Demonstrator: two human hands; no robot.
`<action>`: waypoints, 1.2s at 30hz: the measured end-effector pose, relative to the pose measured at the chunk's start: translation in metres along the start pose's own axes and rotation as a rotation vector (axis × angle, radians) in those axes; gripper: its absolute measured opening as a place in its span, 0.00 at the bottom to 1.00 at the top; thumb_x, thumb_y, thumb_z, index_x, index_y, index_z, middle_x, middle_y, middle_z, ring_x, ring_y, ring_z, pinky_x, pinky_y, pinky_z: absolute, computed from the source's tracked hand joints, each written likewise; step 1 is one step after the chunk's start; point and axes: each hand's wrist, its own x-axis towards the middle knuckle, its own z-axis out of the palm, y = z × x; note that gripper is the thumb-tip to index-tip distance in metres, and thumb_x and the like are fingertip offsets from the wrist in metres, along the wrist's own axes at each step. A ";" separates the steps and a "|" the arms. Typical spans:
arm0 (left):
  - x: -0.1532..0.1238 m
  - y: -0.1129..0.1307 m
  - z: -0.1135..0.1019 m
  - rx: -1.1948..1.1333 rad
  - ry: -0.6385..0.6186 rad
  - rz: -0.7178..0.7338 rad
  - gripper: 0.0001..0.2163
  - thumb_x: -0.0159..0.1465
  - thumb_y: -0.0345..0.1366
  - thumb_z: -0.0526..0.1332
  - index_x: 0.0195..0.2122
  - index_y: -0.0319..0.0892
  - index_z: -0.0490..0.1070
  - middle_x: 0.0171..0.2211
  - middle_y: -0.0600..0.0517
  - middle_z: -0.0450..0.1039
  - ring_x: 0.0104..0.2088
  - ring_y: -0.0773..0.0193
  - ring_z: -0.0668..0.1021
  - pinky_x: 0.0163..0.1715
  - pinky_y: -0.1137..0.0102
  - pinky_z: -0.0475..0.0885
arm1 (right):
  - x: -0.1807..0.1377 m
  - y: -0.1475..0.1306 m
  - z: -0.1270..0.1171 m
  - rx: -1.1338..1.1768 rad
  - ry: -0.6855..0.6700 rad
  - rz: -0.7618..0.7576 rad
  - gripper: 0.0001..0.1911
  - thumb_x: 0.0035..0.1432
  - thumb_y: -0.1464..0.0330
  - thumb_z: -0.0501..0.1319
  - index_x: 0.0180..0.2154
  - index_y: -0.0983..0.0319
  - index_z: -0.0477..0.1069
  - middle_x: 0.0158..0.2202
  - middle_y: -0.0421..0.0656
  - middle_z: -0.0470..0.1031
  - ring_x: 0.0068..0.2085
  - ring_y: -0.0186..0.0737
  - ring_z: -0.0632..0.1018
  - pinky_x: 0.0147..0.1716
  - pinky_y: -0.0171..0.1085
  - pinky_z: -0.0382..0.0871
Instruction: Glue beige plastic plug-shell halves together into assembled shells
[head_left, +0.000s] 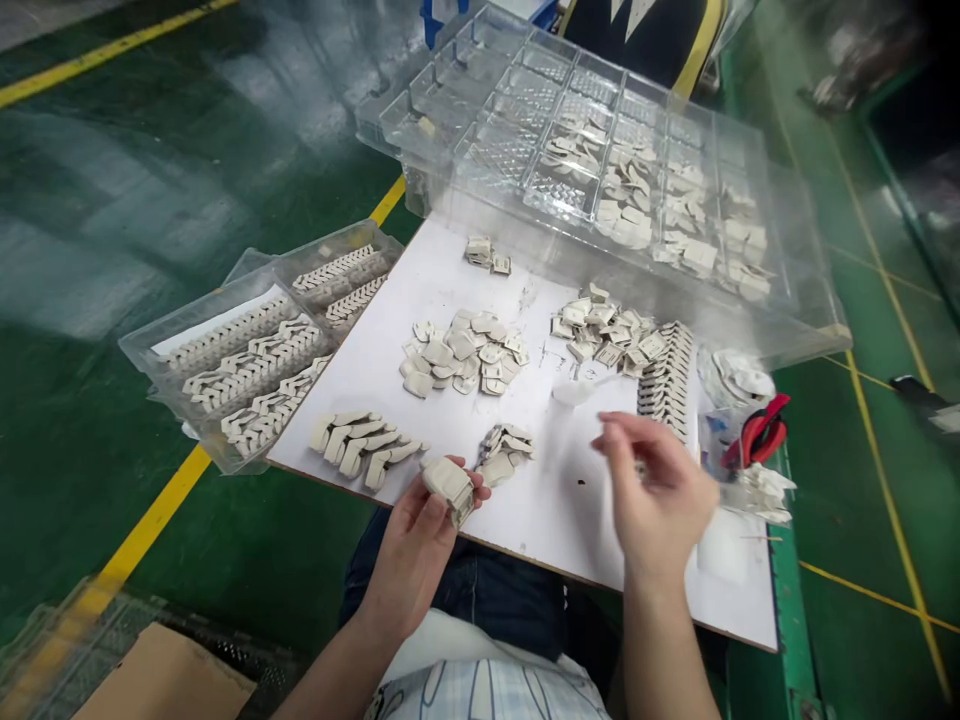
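Note:
My left hand [420, 545] is closed around a small stack of flat beige plastic pieces [448, 485] at the near edge of a white board [540, 500] on my lap. My right hand [651, 492] hovers over the board's right part, blurred by motion, fingers curled; whether it holds anything is unclear. Loose heaps of the same beige pieces [465, 355] lie in the middle of the board, another heap [607, 330] farther right, and a neat fanned row [367, 445] near my left hand.
A clear tray [161, 350] at the left holds rows of stacked pieces. A large clear compartment box [600, 150] stands beyond the board. Red-handled pliers [757, 430] lie at the right. Green floor with yellow lines surrounds everything; cardboard [161, 680] lies at bottom left.

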 end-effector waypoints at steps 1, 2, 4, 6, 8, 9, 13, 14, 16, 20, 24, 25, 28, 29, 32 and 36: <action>0.000 0.000 -0.001 0.007 -0.008 -0.003 0.19 0.51 0.48 0.77 0.40 0.45 0.81 0.35 0.53 0.82 0.39 0.63 0.83 0.49 0.68 0.76 | 0.013 0.006 -0.004 -0.010 0.102 0.020 0.10 0.64 0.60 0.63 0.38 0.60 0.78 0.30 0.43 0.79 0.29 0.39 0.77 0.30 0.38 0.70; 0.001 -0.001 -0.002 0.014 -0.014 -0.008 0.19 0.52 0.48 0.77 0.41 0.45 0.81 0.35 0.52 0.82 0.39 0.62 0.83 0.50 0.67 0.76 | 0.029 0.013 -0.008 -0.033 0.184 0.022 0.12 0.64 0.59 0.63 0.38 0.60 0.78 0.30 0.44 0.78 0.29 0.40 0.78 0.30 0.39 0.70; 0.001 -0.001 -0.005 0.030 -0.025 -0.016 0.20 0.52 0.50 0.76 0.41 0.45 0.80 0.36 0.51 0.82 0.41 0.60 0.83 0.53 0.63 0.74 | 0.060 0.027 -0.013 -0.157 0.152 -0.026 0.13 0.63 0.58 0.62 0.36 0.60 0.78 0.29 0.44 0.77 0.29 0.41 0.77 0.30 0.39 0.70; 0.001 -0.002 -0.007 0.046 -0.035 -0.018 0.20 0.53 0.51 0.75 0.42 0.44 0.80 0.37 0.50 0.82 0.42 0.58 0.83 0.55 0.59 0.73 | 0.087 0.039 -0.012 -0.289 -0.057 -0.113 0.12 0.62 0.59 0.62 0.34 0.60 0.78 0.31 0.44 0.78 0.29 0.40 0.75 0.32 0.40 0.69; 0.001 -0.003 -0.008 0.056 -0.045 -0.015 0.21 0.53 0.51 0.75 0.42 0.45 0.79 0.38 0.50 0.81 0.42 0.56 0.82 0.56 0.57 0.71 | 0.105 0.047 -0.003 -0.381 -0.256 -0.195 0.10 0.61 0.61 0.61 0.33 0.60 0.77 0.31 0.44 0.76 0.29 0.40 0.74 0.34 0.40 0.68; 0.002 -0.003 -0.008 0.061 -0.047 -0.018 0.20 0.53 0.51 0.75 0.42 0.45 0.79 0.38 0.50 0.81 0.43 0.56 0.82 0.57 0.57 0.71 | 0.109 0.050 0.004 -0.421 -0.328 -0.219 0.09 0.61 0.62 0.62 0.33 0.60 0.77 0.32 0.44 0.75 0.30 0.40 0.73 0.34 0.40 0.67; 0.001 -0.003 -0.008 0.067 -0.045 -0.033 0.20 0.54 0.52 0.74 0.42 0.47 0.79 0.39 0.50 0.81 0.44 0.56 0.82 0.56 0.57 0.71 | 0.112 0.056 0.028 -0.521 -0.450 -0.186 0.04 0.58 0.67 0.63 0.33 0.60 0.75 0.35 0.45 0.74 0.31 0.41 0.74 0.34 0.41 0.64; 0.001 -0.002 -0.008 0.066 -0.047 -0.033 0.20 0.54 0.52 0.74 0.42 0.47 0.79 0.39 0.50 0.81 0.44 0.56 0.82 0.56 0.57 0.71 | 0.111 0.056 0.029 -0.521 -0.460 -0.173 0.04 0.58 0.68 0.62 0.32 0.60 0.74 0.35 0.44 0.74 0.31 0.41 0.73 0.34 0.40 0.64; 0.001 -0.002 -0.008 0.066 -0.056 -0.026 0.20 0.53 0.52 0.75 0.42 0.46 0.80 0.39 0.50 0.81 0.43 0.56 0.82 0.56 0.57 0.71 | 0.107 0.054 0.022 -0.508 -0.466 -0.162 0.04 0.58 0.70 0.61 0.31 0.60 0.73 0.34 0.43 0.73 0.31 0.40 0.73 0.35 0.40 0.65; 0.002 -0.001 -0.007 0.083 -0.053 -0.017 0.20 0.52 0.51 0.75 0.41 0.45 0.80 0.38 0.49 0.81 0.42 0.56 0.81 0.54 0.58 0.72 | 0.084 0.045 -0.023 -0.395 -0.374 -0.096 0.06 0.60 0.64 0.63 0.32 0.59 0.73 0.34 0.42 0.73 0.33 0.40 0.74 0.37 0.40 0.67; 0.003 -0.001 -0.005 0.105 -0.032 -0.014 0.22 0.49 0.51 0.77 0.40 0.44 0.80 0.36 0.49 0.81 0.41 0.56 0.81 0.51 0.59 0.74 | 0.037 0.033 -0.063 0.057 -0.248 0.185 0.11 0.58 0.57 0.68 0.33 0.57 0.74 0.43 0.46 0.76 0.40 0.44 0.76 0.37 0.40 0.70; 0.004 0.000 -0.005 0.110 -0.020 -0.015 0.23 0.48 0.51 0.78 0.40 0.43 0.80 0.36 0.49 0.81 0.41 0.56 0.81 0.51 0.60 0.74 | 0.025 0.030 -0.067 0.213 -0.278 0.262 0.12 0.58 0.56 0.68 0.34 0.56 0.73 0.43 0.46 0.77 0.40 0.43 0.77 0.37 0.41 0.71; 0.004 0.000 -0.005 0.132 -0.002 -0.019 0.23 0.47 0.50 0.78 0.39 0.43 0.81 0.35 0.49 0.82 0.40 0.57 0.82 0.50 0.61 0.74 | -0.005 0.024 -0.063 0.567 -0.404 0.454 0.14 0.59 0.53 0.66 0.35 0.56 0.71 0.45 0.48 0.78 0.41 0.46 0.79 0.39 0.44 0.74; 0.003 0.001 -0.005 0.144 -0.006 -0.018 0.23 0.47 0.50 0.78 0.40 0.43 0.81 0.35 0.49 0.82 0.40 0.57 0.82 0.49 0.62 0.75 | -0.012 0.023 -0.060 0.637 -0.430 0.503 0.15 0.59 0.53 0.66 0.36 0.56 0.70 0.45 0.48 0.79 0.43 0.48 0.79 0.39 0.45 0.75; -0.003 0.002 -0.007 0.192 -0.034 0.025 0.22 0.49 0.50 0.77 0.40 0.43 0.80 0.35 0.49 0.81 0.39 0.58 0.81 0.46 0.65 0.75 | -0.025 0.020 -0.047 0.764 -0.462 0.615 0.15 0.58 0.54 0.66 0.36 0.56 0.69 0.42 0.47 0.80 0.38 0.45 0.79 0.38 0.44 0.74; -0.014 0.002 -0.008 0.288 -0.139 0.038 0.22 0.51 0.50 0.76 0.42 0.43 0.80 0.34 0.47 0.82 0.36 0.58 0.81 0.42 0.66 0.76 | -0.032 0.014 -0.033 0.839 -0.492 0.658 0.14 0.63 0.54 0.62 0.36 0.57 0.69 0.34 0.43 0.78 0.32 0.40 0.75 0.37 0.41 0.71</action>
